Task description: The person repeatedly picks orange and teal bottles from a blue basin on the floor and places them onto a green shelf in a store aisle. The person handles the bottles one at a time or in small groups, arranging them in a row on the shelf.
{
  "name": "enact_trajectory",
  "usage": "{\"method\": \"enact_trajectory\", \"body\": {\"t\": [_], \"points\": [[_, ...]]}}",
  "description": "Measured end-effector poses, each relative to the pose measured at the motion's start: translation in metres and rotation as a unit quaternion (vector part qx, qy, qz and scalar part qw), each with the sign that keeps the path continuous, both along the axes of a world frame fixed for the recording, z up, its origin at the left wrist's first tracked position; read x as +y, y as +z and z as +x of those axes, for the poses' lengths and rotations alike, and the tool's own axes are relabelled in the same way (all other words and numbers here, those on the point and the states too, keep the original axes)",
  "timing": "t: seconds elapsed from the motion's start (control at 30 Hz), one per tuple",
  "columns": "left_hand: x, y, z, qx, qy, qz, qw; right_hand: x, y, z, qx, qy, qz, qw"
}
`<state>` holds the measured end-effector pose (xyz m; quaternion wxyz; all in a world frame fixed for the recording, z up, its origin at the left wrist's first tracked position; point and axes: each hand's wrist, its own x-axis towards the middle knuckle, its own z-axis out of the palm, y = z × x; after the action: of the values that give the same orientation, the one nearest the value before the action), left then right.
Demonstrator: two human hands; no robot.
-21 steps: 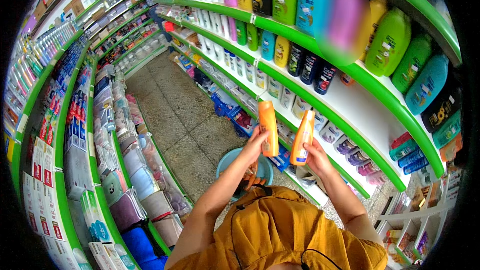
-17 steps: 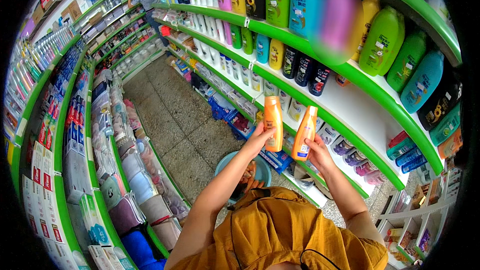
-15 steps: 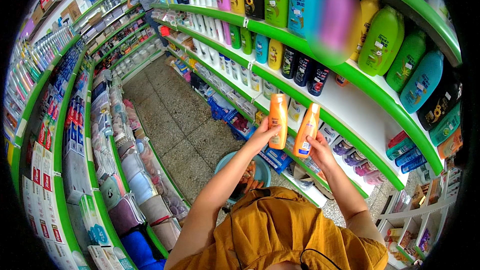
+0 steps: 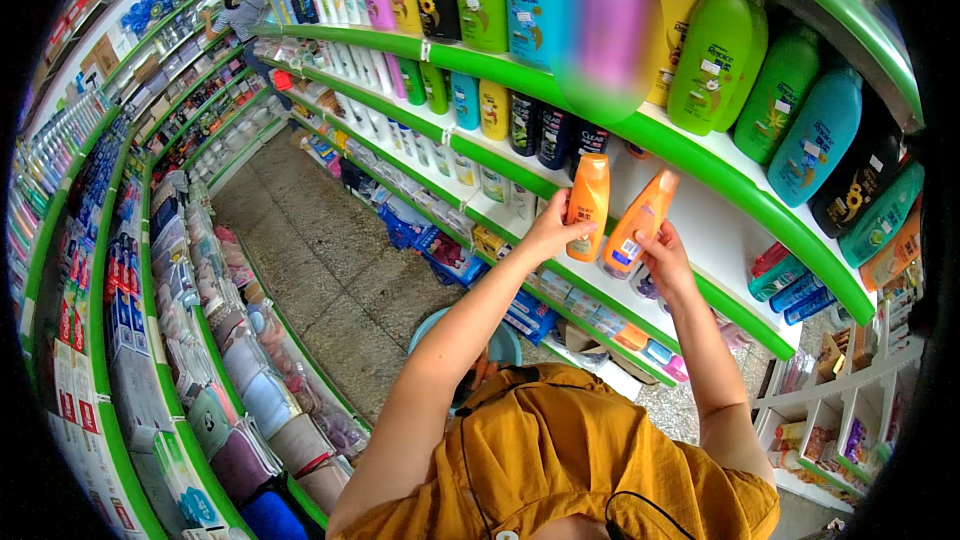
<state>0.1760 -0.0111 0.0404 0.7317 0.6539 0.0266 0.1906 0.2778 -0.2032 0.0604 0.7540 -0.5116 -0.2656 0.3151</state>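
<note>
My left hand (image 4: 556, 226) grips an orange bottle (image 4: 591, 190), held upright just in front of the middle green-edged shelf (image 4: 694, 302), below a row of dark bottles (image 4: 553, 132). To its right, my right hand (image 4: 662, 252) grips a second orange bottle (image 4: 645, 203), tilted with its top to the right. The bottles are slightly apart and partly hide the goods behind them. Large pump bottles (image 4: 484, 2) in several colours stand on the shelf above.
Left are curved shelves of toothpaste boxes (image 4: 75, 320) and folded towels (image 4: 240, 360). A tiled floor (image 4: 290, 240) runs between the shelves; a blue basin (image 4: 420, 330) is behind my arms. A person in striped top (image 4: 240, 15) stands far back; white compartmented shelving (image 4: 840, 420) is lower right.
Both hands, still holding the orange bottles, have moved up and to the right toward the shelf. The right bottle tilts more. The view has shifted, so the shelves appear further left.
</note>
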Motion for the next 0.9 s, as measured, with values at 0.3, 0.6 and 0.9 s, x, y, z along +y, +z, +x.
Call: {"method": "enact_trajectory", "body": {"t": [0.3, 0.6, 0.9], "points": [[-0.004, 0.003, 0.031, -0.027, 0.032, 0.016, 0.999, 0.004, 0.001, 0.062, -0.004, -0.044, -0.036, 0.998], [-0.001, -0.003, 0.032, -0.038, 0.054, -0.009, 0.998, 0.027, -0.002, 0.098, -0.270, -0.192, -0.095, 0.939], [-0.002, 0.007, 0.018, 0.001, 0.061, -0.011, 0.998, 0.054, 0.007, 0.064, -0.452, -0.308, -0.265, 0.794]]}}
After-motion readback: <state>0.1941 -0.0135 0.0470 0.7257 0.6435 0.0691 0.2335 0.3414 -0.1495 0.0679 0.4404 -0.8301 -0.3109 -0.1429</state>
